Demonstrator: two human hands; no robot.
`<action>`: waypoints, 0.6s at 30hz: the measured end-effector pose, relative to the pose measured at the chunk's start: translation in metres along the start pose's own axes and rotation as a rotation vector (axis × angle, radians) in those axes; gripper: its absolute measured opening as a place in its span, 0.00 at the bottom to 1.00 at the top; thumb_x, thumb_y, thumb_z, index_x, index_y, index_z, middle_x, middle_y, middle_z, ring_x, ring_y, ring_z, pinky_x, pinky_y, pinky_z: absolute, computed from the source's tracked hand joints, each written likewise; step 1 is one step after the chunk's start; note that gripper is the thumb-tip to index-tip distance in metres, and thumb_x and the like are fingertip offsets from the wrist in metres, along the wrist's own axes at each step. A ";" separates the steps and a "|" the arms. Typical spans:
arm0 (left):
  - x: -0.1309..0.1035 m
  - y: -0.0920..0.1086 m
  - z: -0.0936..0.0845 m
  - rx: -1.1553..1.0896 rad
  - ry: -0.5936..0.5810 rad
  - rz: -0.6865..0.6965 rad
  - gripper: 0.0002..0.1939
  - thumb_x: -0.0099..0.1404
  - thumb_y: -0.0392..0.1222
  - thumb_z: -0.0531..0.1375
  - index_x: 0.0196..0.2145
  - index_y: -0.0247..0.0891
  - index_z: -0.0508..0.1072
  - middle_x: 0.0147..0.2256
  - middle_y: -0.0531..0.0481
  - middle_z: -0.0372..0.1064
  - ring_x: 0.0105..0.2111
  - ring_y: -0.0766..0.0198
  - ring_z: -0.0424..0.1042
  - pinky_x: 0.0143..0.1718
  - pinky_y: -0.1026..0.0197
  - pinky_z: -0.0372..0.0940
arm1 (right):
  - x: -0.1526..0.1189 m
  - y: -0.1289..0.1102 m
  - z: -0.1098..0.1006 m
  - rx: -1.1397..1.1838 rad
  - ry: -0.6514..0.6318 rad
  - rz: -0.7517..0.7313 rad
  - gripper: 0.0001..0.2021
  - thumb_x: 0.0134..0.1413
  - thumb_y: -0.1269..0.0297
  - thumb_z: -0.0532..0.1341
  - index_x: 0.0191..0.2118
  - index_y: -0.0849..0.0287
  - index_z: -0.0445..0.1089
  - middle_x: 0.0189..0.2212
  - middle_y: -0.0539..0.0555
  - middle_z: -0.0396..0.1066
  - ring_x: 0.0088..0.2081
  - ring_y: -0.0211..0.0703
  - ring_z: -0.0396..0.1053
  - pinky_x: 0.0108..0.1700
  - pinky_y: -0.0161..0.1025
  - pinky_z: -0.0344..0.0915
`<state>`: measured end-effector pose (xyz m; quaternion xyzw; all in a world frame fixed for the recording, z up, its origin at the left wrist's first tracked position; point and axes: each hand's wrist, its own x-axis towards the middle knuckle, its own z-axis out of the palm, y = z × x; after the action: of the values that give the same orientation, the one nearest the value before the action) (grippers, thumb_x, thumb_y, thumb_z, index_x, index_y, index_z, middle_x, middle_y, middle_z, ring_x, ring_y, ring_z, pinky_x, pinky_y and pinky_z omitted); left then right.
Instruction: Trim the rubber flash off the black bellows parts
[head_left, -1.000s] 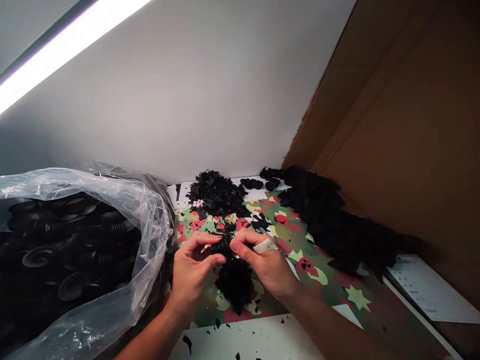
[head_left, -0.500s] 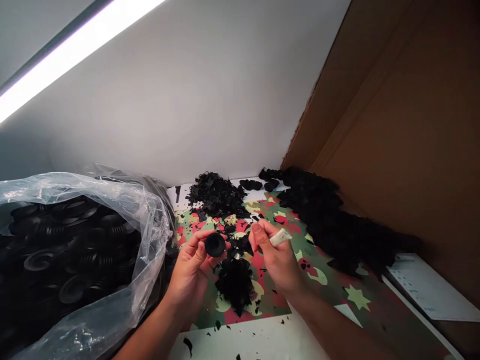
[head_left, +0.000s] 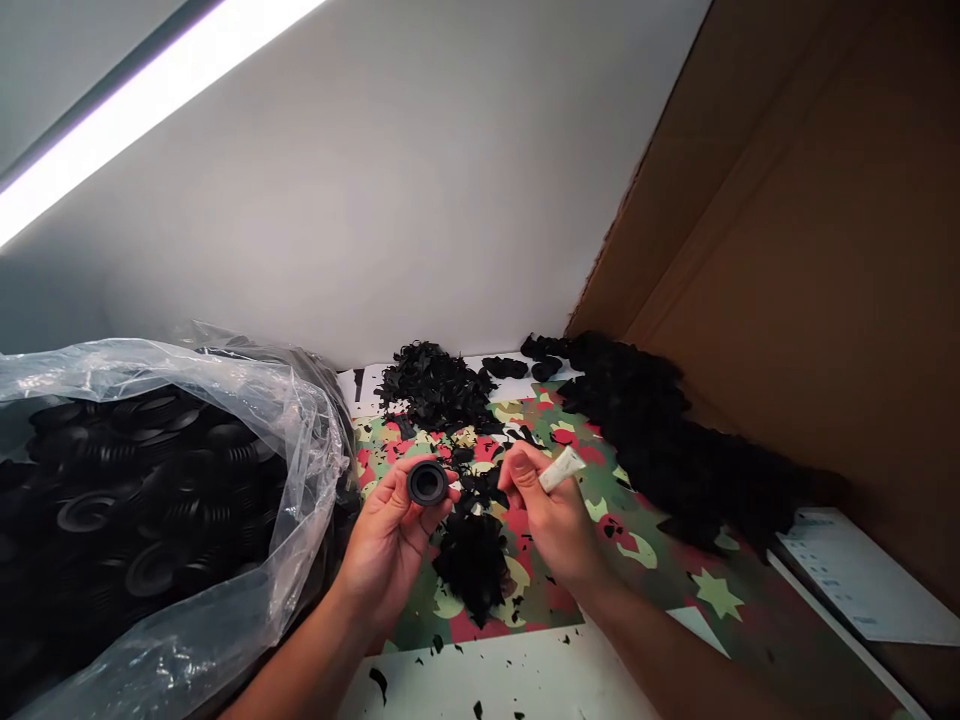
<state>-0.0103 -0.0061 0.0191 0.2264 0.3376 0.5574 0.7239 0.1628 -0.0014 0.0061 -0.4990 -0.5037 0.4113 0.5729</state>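
My left hand [head_left: 390, 510] pinches a small round black rubber cup [head_left: 428, 484] by its edge, with a stepped, ringed opening facing me. To its right, my right hand [head_left: 551, 510] is closed around a slim tool with a pale, wrapped-looking handle [head_left: 564, 468] that sticks out above the thumb. The tool's working end is hidden by my fingers. A gap separates the tool hand from the cup. Below and between both hands lies a heap of black scraps [head_left: 472, 565] on a camouflage-patterned mat [head_left: 555, 605].
At left stands a clear plastic bag [head_left: 311, 470] full of black ringed rubber parts [head_left: 157, 500]. Black shavings [head_left: 431, 385] are piled near the wall. A long dark heap [head_left: 652, 430] runs along the cardboard wall [head_left: 810, 260], beside a white sheet [head_left: 870, 575].
The black cup has been turned in my left fingers: a smooth dished face showed before, and a ringed opening shows now. My right hand keeps nearly the same place with the tool.
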 end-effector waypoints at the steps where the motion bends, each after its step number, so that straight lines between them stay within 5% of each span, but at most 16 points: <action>1: 0.000 0.000 0.001 0.001 -0.004 -0.001 0.18 0.52 0.44 0.76 0.39 0.35 0.81 0.35 0.45 0.82 0.32 0.64 0.80 0.38 0.68 0.76 | 0.000 0.001 0.000 0.018 -0.001 0.003 0.25 0.63 0.39 0.56 0.27 0.57 0.66 0.20 0.46 0.56 0.22 0.35 0.52 0.24 0.35 0.51; 4: 0.000 0.001 0.003 0.003 -0.017 -0.004 0.17 0.52 0.44 0.76 0.39 0.37 0.82 0.35 0.45 0.82 0.32 0.65 0.80 0.36 0.69 0.76 | 0.003 0.003 0.000 0.113 -0.026 0.019 0.19 0.61 0.43 0.60 0.38 0.56 0.69 0.26 0.47 0.63 0.19 0.32 0.49 0.20 0.33 0.47; 10: -0.001 -0.004 0.002 0.122 0.014 0.065 0.23 0.51 0.49 0.76 0.44 0.40 0.82 0.37 0.47 0.80 0.34 0.64 0.79 0.38 0.67 0.74 | 0.007 0.006 -0.007 0.066 -0.058 0.014 0.22 0.63 0.40 0.56 0.38 0.56 0.71 0.20 0.44 0.57 0.19 0.33 0.50 0.20 0.34 0.47; 14: -0.005 -0.007 0.004 0.370 0.031 0.251 0.29 0.47 0.37 0.77 0.49 0.44 0.81 0.38 0.48 0.80 0.40 0.62 0.77 0.38 0.67 0.72 | 0.000 -0.002 -0.007 -0.016 -0.143 -0.077 0.27 0.59 0.35 0.57 0.35 0.57 0.74 0.20 0.47 0.62 0.23 0.38 0.59 0.26 0.36 0.57; 18: -0.008 -0.008 0.007 0.447 0.036 0.289 0.26 0.45 0.31 0.76 0.44 0.45 0.83 0.38 0.50 0.80 0.37 0.61 0.76 0.36 0.65 0.72 | -0.005 -0.006 -0.002 -0.021 -0.259 -0.097 0.26 0.54 0.35 0.63 0.30 0.57 0.72 0.23 0.49 0.67 0.25 0.39 0.63 0.28 0.36 0.59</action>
<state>-0.0008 -0.0153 0.0200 0.4163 0.4295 0.5706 0.5628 0.1639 -0.0074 0.0110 -0.4229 -0.6012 0.4386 0.5170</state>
